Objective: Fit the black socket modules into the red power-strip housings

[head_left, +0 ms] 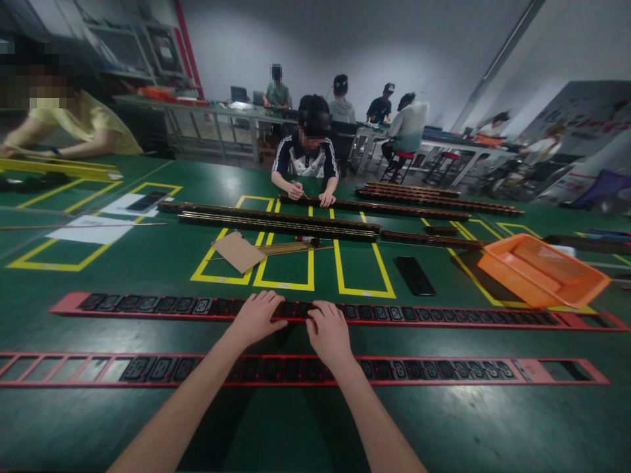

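Observation:
A long red power strip (493, 323) fitted with black sockets lies across the green table. My left hand (259, 318) grips it left of its middle, fingers over the far side and thumb along the near side. Just to the right, my right hand (329, 330) holds the same strip with curled fingers, and the sockets beneath both hands are partly hidden. Nearer to me lies a second red strip (547, 371), parallel to the first, with sockets along its middle and open slots at its left end. My forearms pass over this one.
Beyond the strips are a cardboard piece (238, 252), a black phone (415, 276), a tilted orange basket (547, 269) and long dark bars (276, 222). A co-worker (305, 154) sits opposite, both hands at a bar. Another person (93, 128) leans at the left.

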The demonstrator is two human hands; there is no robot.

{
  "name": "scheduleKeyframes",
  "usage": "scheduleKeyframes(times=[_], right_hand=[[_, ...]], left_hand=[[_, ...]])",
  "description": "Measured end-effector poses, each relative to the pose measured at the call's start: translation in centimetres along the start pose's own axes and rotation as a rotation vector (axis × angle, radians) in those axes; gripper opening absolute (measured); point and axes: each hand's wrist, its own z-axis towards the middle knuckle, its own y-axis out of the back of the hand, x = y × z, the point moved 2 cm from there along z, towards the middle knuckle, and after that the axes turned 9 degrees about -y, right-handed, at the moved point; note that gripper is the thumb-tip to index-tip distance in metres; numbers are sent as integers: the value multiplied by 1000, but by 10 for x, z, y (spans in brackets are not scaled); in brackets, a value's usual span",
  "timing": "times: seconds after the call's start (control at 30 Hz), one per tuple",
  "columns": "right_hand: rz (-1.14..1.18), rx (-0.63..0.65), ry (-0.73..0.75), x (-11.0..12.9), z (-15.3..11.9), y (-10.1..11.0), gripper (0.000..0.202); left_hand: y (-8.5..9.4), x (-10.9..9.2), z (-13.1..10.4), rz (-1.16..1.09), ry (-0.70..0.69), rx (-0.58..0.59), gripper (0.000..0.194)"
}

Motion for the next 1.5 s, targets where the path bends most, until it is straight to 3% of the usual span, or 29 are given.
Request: scheduleKeyframes(times=[1.03, 1.33, 1.5], right_hand=[[25, 5, -5, 2, 1, -2, 11], [46, 77, -9, 1, 0, -7, 17], [31, 139, 50, 1, 0, -7, 41]], left_hand=[[2, 1, -1, 33, -52, 35, 45], [2, -2, 1, 91, -141, 81, 41], [0, -3, 1, 98, -215, 115, 45]])
